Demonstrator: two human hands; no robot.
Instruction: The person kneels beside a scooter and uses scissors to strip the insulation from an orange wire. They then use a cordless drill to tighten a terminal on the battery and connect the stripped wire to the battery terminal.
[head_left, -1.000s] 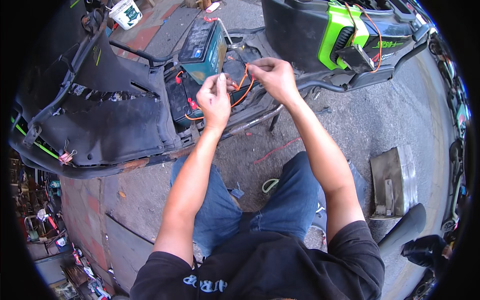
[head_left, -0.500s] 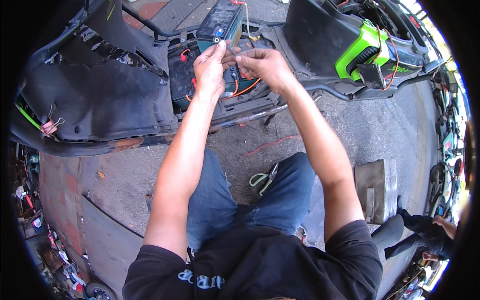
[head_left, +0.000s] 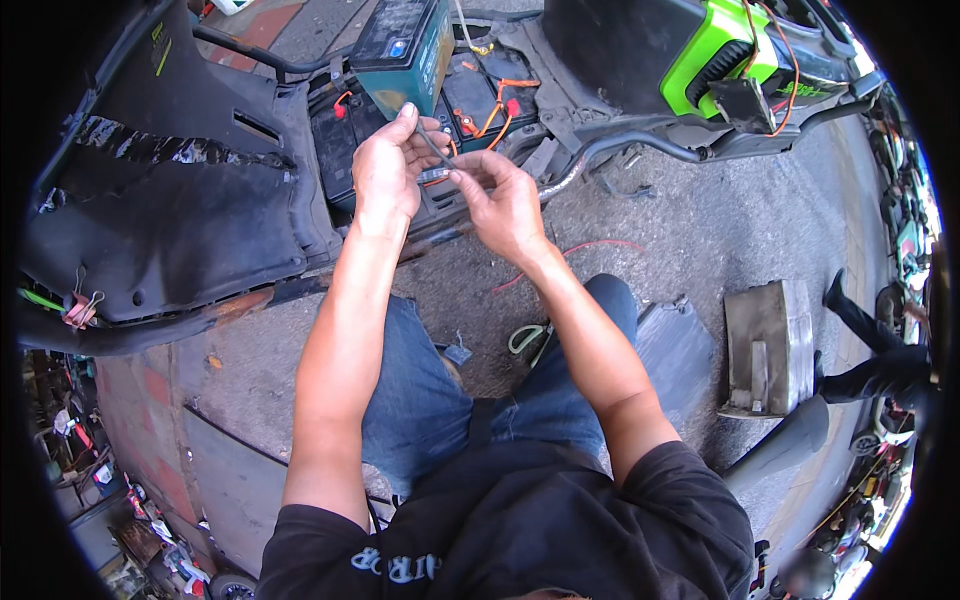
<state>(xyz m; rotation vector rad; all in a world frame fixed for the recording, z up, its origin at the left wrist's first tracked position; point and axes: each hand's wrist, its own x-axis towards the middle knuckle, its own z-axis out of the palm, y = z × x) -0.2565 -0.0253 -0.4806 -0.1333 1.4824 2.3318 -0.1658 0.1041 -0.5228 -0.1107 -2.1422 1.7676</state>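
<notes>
Both hands are up over the near edge of the open floor well in a black vehicle body, a short dark wire between them. Left hand: thumb up, fingers half curled, gripping the wire's upper part. Right hand: thumb and index pinching the lower part, other fingers folded in. Wire slants down from left fingers to right fingertips, just in front of the teal battery with the black top. That battery stands on the dark batteries set in the well. Orange wires loop just right of it, red terminal cap beside them; second red cap sits left of it. Bright green panel on the body, upper right, orange lead hanging alongside. On the ground: thin red wire running behind the right forearm, pale green handle loop by the right thigh, grey metal box well off to the right. Pink binder clip on the body's left edge. Far right, another person's dark-clad legs.
</notes>
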